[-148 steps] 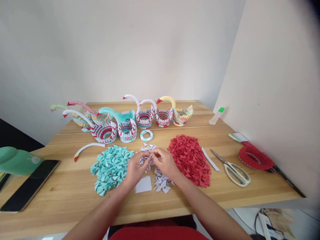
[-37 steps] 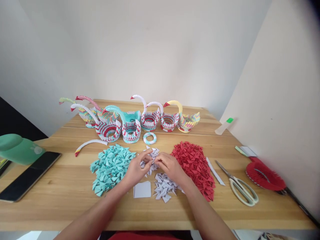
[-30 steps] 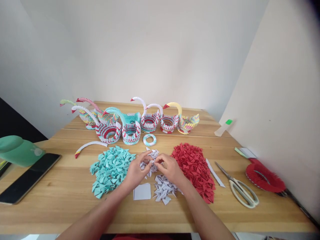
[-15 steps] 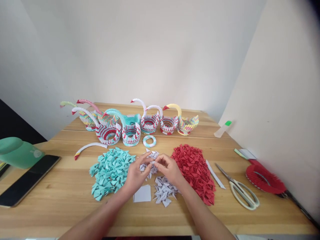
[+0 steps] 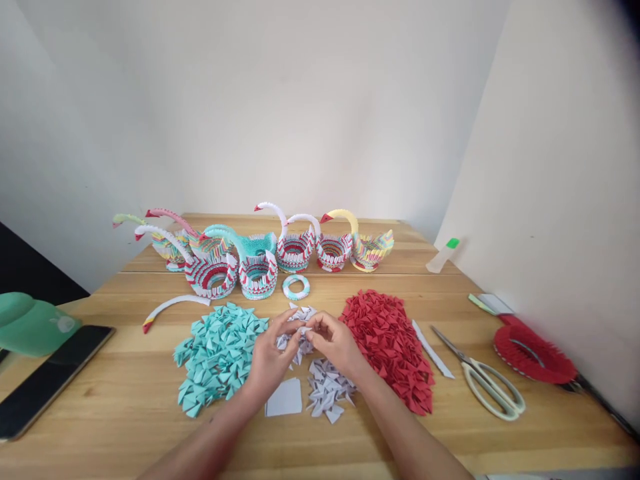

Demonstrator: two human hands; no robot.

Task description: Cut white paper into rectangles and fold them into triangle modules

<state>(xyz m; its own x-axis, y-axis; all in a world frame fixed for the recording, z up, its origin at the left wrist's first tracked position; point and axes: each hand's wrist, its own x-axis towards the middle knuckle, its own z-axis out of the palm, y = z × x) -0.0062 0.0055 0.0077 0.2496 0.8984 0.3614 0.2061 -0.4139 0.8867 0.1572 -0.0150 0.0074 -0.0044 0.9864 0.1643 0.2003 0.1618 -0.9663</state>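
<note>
Over a pile of white folded paper pieces (image 5: 330,390), my left hand (image 5: 273,350) and my right hand (image 5: 336,341) meet at the fingertips. A small white paper piece (image 5: 303,331) is pinched between them. Teal folded pieces (image 5: 220,353) lie heaped to the left of my left hand. A larger heap of red folded pieces (image 5: 387,347) lies right of my right hand. Below my left hand rests a stack of white paper rectangles (image 5: 283,398). A white and teal ring (image 5: 296,287) lies beyond my fingers.
Several paper swans (image 5: 213,277) stand at the back of the wooden table (image 5: 110,373). Scissors (image 5: 493,390), a red paper object (image 5: 533,353) and a glue bottle (image 5: 443,257) are on the right. A phone (image 5: 53,380) and a green object (image 5: 35,323) lie left.
The view has shifted slightly, so the left-side things sit lower and farther left. Both hands remain together at the white piece, with small finger movements.
</note>
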